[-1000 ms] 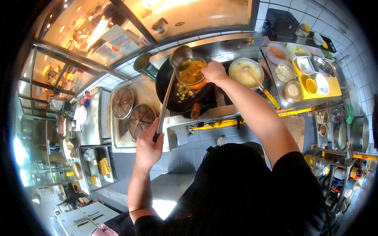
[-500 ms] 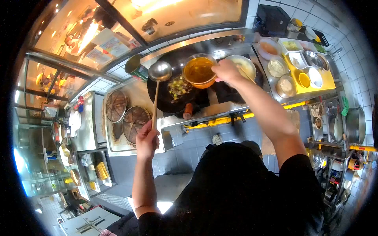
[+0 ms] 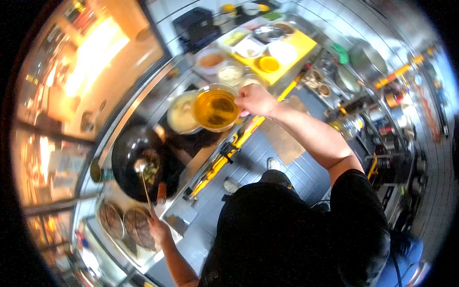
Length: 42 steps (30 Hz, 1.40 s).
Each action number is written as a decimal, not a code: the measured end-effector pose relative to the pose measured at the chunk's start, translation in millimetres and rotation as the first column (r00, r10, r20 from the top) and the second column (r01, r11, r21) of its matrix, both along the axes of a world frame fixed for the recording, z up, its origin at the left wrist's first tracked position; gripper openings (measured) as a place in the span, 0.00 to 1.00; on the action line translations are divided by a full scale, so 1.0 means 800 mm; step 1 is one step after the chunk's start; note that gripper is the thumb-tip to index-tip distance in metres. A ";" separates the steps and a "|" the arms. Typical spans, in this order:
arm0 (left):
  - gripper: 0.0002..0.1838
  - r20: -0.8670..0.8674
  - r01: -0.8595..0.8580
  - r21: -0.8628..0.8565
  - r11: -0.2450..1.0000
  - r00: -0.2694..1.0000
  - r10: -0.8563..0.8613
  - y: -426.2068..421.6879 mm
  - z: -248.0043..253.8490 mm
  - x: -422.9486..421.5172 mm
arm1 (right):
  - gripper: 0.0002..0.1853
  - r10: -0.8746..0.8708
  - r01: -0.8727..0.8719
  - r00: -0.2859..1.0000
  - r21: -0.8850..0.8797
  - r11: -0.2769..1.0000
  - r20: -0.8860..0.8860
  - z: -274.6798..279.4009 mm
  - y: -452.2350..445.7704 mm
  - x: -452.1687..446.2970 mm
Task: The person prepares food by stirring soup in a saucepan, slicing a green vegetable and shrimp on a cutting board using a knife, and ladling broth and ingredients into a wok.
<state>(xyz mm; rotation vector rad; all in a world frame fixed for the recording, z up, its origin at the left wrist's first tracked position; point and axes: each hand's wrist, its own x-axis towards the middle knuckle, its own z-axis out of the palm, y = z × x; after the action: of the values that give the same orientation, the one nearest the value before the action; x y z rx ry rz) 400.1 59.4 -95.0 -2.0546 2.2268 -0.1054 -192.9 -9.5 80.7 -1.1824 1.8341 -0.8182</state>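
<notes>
The right hand (image 3: pixel 256 100) gripped the bowl (image 3: pixel 215 128) of amber liquid by its edge, just left of the fingers. Lower left, the left hand (image 3: pixel 158 229) held the ladle (image 3: pixel 146 189), its head in the wok (image 3: pixel 125 160).

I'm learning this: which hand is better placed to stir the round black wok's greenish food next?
The left hand, probably: it holds a long-handled metal ladle at that food; the right hand holds a clear bowl of amber liquid outside the wok.

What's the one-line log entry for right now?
left grip: holding ladle, at wok | right grip: holding bowl, amber liquid inside | wok: chopped food inside
</notes>
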 end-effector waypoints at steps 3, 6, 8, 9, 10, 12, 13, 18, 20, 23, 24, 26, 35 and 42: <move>0.32 0.054 -0.160 0.155 0.975 0.987 0.153 -0.003 -0.006 0.000 | 0.12 -0.104 0.103 0.994 -0.014 0.995 -0.042 0.011 0.057 -0.069; 0.34 0.063 -0.221 0.191 0.956 0.975 0.213 -0.002 0.017 -0.016 | 0.15 -0.214 0.215 0.975 0.012 0.977 -0.057 0.001 0.113 -0.145; 0.35 0.029 -0.181 0.167 0.969 0.983 0.179 0.004 0.015 -0.014 | 0.16 -0.267 0.272 0.957 0.028 0.962 -0.113 -0.016 0.148 -0.199; 0.36 0.066 -0.158 0.104 0.982 0.986 0.152 0.009 0.013 -0.008 | 0.16 -0.302 0.308 0.945 0.024 0.951 -0.129 -0.027 0.166 -0.224; 0.37 0.104 -0.133 0.042 0.990 0.986 0.128 0.015 0.009 -0.004 | 0.14 -0.302 0.321 0.926 0.052 0.946 -0.228 -0.035 0.182 -0.252; 0.39 0.180 -0.320 -0.004 0.947 0.932 0.316 0.035 0.024 -0.045 | 0.14 -0.299 0.332 0.901 0.058 0.941 -0.314 -0.053 0.216 -0.305; 0.39 0.213 -0.276 -0.110 0.955 0.932 0.294 0.048 0.021 -0.050 | 0.13 -0.298 0.339 0.887 0.058 0.939 -0.353 -0.063 0.232 -0.332; 0.41 0.497 -0.117 -0.348 0.930 0.818 0.289 0.164 -0.053 -0.070 | 0.13 -0.341 0.391 0.872 0.082 0.917 -0.352 -0.158 0.292 -0.474; 0.43 0.477 -0.518 0.007 0.856 0.754 0.452 0.204 -0.059 -0.170 | 0.14 -0.382 0.439 0.863 0.117 0.891 -0.330 -0.196 0.308 -0.523; 0.44 0.234 -0.228 0.374 0.899 0.961 0.147 0.282 -0.100 -0.263 | 0.14 -0.371 0.484 0.789 0.123 0.866 -0.490 -0.291 0.310 -0.592; 0.43 0.103 -0.161 0.500 0.851 0.987 0.126 0.294 -0.111 -0.306 | 0.16 -0.386 0.486 0.848 0.241 0.840 -0.363 -0.295 0.305 -0.613; 0.41 -0.071 -0.053 0.661 0.749 0.989 0.133 0.309 -0.131 -0.379 | 0.16 -0.450 0.537 0.826 0.230 0.812 -0.340 -0.335 0.288 -0.648; 0.32 -0.241 0.092 0.852 0.516 0.943 0.229 0.294 -0.178 -0.556 | 0.19 -0.627 0.699 0.693 0.116 0.706 -0.356 -0.559 0.129 -0.760; 0.26 -0.265 0.055 0.847 0.529 0.906 0.330 0.259 -0.184 -0.628 | 0.19 -0.465 0.595 0.774 0.243 0.766 -0.430 -0.710 -0.016 -0.832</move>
<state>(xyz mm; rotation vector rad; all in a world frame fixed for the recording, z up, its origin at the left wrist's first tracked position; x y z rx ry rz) -102.1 266.4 -241.9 -1.6979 1.6457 1.2737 -858.4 -22.2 -486.9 -0.5668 2.5581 -0.5356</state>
